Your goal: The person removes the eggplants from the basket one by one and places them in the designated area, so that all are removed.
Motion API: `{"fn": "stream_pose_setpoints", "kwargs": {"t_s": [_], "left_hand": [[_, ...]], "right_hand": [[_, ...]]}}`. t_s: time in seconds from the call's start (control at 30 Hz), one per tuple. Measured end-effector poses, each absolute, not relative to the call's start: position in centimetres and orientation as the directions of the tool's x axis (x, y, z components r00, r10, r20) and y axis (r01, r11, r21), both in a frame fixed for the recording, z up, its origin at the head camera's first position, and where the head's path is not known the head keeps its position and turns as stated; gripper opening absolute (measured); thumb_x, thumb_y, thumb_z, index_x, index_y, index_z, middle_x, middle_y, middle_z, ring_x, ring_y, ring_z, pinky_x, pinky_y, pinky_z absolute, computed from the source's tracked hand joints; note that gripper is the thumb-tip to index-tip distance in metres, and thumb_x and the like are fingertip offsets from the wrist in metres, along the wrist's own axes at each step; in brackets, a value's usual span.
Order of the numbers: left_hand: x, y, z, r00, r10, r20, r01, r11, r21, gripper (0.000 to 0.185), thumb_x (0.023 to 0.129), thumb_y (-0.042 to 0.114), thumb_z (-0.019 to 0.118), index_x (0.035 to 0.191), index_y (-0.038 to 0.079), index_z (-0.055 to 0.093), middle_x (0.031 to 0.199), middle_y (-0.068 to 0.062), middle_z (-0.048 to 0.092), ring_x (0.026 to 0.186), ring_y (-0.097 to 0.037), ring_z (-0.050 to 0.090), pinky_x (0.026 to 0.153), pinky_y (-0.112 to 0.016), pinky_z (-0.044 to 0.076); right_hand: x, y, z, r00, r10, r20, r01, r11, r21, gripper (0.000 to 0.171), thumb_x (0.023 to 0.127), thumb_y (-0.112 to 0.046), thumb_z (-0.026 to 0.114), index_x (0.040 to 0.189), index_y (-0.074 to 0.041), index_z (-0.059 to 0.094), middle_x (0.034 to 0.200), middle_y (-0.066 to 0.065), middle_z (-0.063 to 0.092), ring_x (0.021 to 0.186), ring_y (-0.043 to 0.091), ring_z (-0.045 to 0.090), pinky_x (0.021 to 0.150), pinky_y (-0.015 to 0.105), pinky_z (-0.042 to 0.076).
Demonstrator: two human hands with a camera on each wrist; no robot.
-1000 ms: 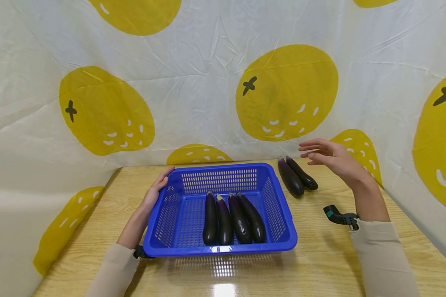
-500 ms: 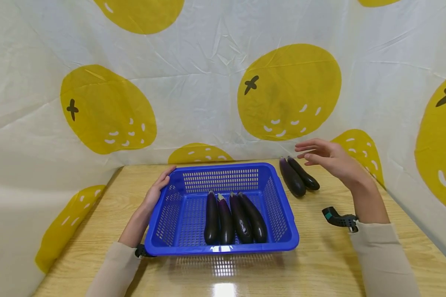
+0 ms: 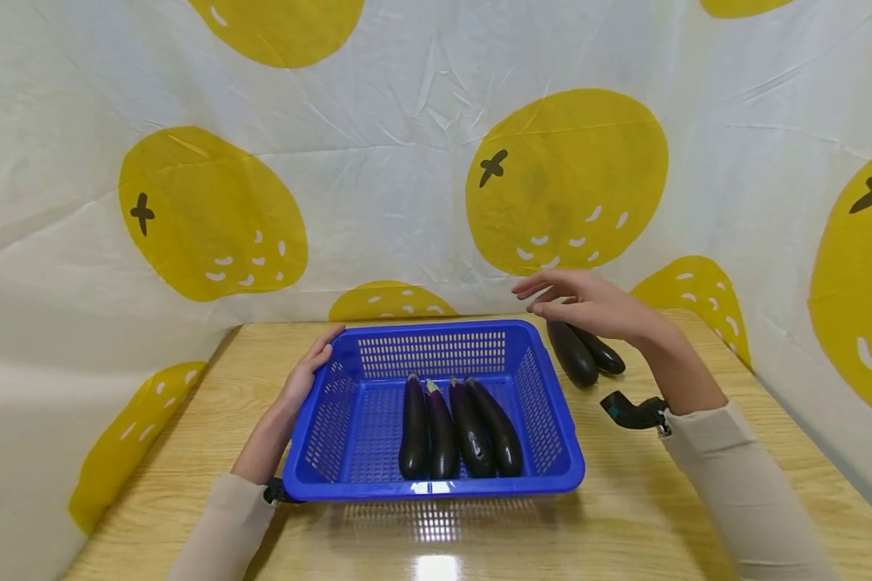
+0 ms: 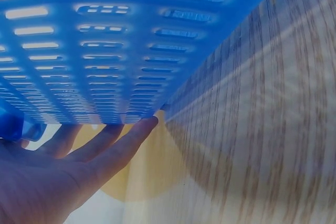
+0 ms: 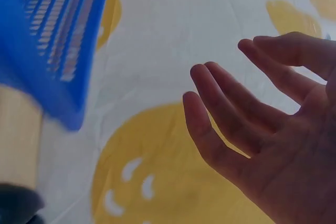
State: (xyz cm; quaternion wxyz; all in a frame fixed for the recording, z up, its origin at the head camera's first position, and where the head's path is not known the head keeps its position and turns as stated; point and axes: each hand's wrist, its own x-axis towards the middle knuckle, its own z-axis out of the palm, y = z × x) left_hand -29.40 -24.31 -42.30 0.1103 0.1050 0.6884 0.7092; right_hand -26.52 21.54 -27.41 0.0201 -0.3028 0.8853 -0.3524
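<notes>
A blue plastic basket [image 3: 436, 492] with slotted walls stands on the table, with several dark eggplants [image 3: 472, 432] side by side in it. My left hand [image 3: 307, 371] rests at its far left corner. In the left wrist view, the fingers [image 4: 118, 153] reach nearly straight along the outer wall, fingertips right at it. My right hand [image 3: 589, 303] is raised beyond the far right corner, fingers loosely bent with nothing in them. Two more eggplants [image 3: 572, 355] lie on the table right of the basket, their stem ends hidden behind this hand.
The table [image 3: 639, 508] has a light wood grain. Close behind it hangs a white cloth [image 3: 378, 218] with big yellow fruit prints, which also runs along both sides. A black wrist mount [image 3: 632, 410] sticks out from the right wrist.
My right hand has swung left, from right of the two loose eggplants to above their stem ends, near the basket's far right corner. The left hand and the basket stay put.
</notes>
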Motion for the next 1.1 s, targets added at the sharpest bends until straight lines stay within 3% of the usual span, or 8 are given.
{"fn": "stream_pose_setpoints", "kwargs": {"t_s": [0.2, 0.4, 0.5, 0.67, 0.83, 1.0, 1.1], "left_hand": [[-29.6, -24.3, -42.2, -0.955, 0.297, 0.009, 0.002, -0.026, 1.000, 0.056, 0.115, 0.033, 0.025, 0.167, 0.020, 0.013, 0.172, -0.006, 0.017, 0.140, -0.015, 0.036, 0.100, -0.018, 0.045], [-29.7, -24.1, -42.3, -0.955, 0.296, 0.022, 0.010, -0.043, 0.999, 0.055, 0.115, 0.032, 0.025, 0.167, 0.019, 0.015, 0.172, -0.008, 0.018, 0.130, -0.005, 0.045, 0.099, -0.017, 0.045], [-29.7, -24.1, -42.4, -0.954, 0.300, 0.024, 0.010, -0.047, 0.999, 0.055, 0.115, 0.032, 0.025, 0.167, 0.019, 0.015, 0.172, -0.008, 0.018, 0.130, -0.005, 0.045, 0.100, -0.017, 0.045], [-29.6, -24.3, -42.3, -0.954, 0.300, 0.017, 0.004, -0.044, 0.999, 0.056, 0.115, 0.034, 0.025, 0.167, 0.020, 0.013, 0.172, -0.007, 0.018, 0.136, -0.012, 0.040, 0.099, -0.017, 0.045], [-29.6, -24.3, -42.3, -0.953, 0.303, 0.012, 0.001, -0.033, 0.999, 0.055, 0.115, 0.033, 0.025, 0.168, 0.020, 0.013, 0.173, -0.006, 0.017, 0.139, -0.015, 0.038, 0.098, -0.019, 0.047], [-29.7, -24.3, -42.4, -0.952, 0.305, 0.016, 0.004, -0.039, 0.999, 0.055, 0.115, 0.033, 0.025, 0.167, 0.020, 0.014, 0.172, -0.006, 0.018, 0.137, -0.013, 0.041, 0.098, -0.020, 0.048], [-29.6, -24.3, -42.3, -0.953, 0.303, 0.014, 0.003, -0.038, 0.999, 0.056, 0.115, 0.035, 0.026, 0.167, 0.021, 0.014, 0.172, -0.007, 0.019, 0.135, -0.012, 0.042, 0.097, -0.020, 0.049]], "right_hand": [[-28.2, 16.7, -25.5, -0.712, -0.699, 0.071, -0.579, 0.527, -0.622, 0.040, 0.106, -0.024, 0.058, 0.144, -0.015, 0.057, 0.140, 0.010, 0.064, 0.125, 0.028, 0.064, 0.104, 0.050, 0.052], [-29.9, 11.5, -26.8, -0.619, -0.781, -0.086, -0.534, 0.499, -0.682, 0.041, 0.105, -0.019, 0.057, 0.145, -0.011, 0.054, 0.143, 0.014, 0.061, 0.128, 0.031, 0.062, 0.098, 0.043, 0.057], [-30.3, 9.1, -28.2, -0.586, -0.788, -0.190, -0.485, 0.528, -0.697, 0.041, 0.105, -0.016, 0.057, 0.145, -0.009, 0.054, 0.143, 0.018, 0.060, 0.128, 0.033, 0.062, 0.090, 0.040, 0.060], [-30.5, 6.0, -30.7, -0.535, -0.780, -0.323, -0.385, 0.566, -0.729, 0.040, 0.105, -0.015, 0.057, 0.145, -0.010, 0.056, 0.144, 0.021, 0.060, 0.129, 0.037, 0.061, 0.091, 0.045, 0.060], [-30.4, 4.4, -31.9, -0.524, -0.742, -0.418, -0.282, 0.614, -0.737, 0.036, 0.105, -0.016, 0.058, 0.140, -0.013, 0.059, 0.139, 0.021, 0.061, 0.123, 0.041, 0.064, 0.091, 0.048, 0.060], [-30.2, 4.0, -32.3, -0.498, -0.692, -0.522, -0.215, 0.682, -0.699, 0.031, 0.105, -0.018, 0.059, 0.136, -0.015, 0.062, 0.139, 0.015, 0.059, 0.111, 0.036, 0.070, 0.085, 0.045, 0.062], [-30.0, 3.8, -32.6, -0.480, -0.672, -0.564, -0.171, 0.702, -0.691, 0.032, 0.105, -0.019, 0.059, 0.137, -0.013, 0.062, 0.137, 0.019, 0.059, 0.106, 0.035, 0.071, 0.084, 0.046, 0.062]]}}
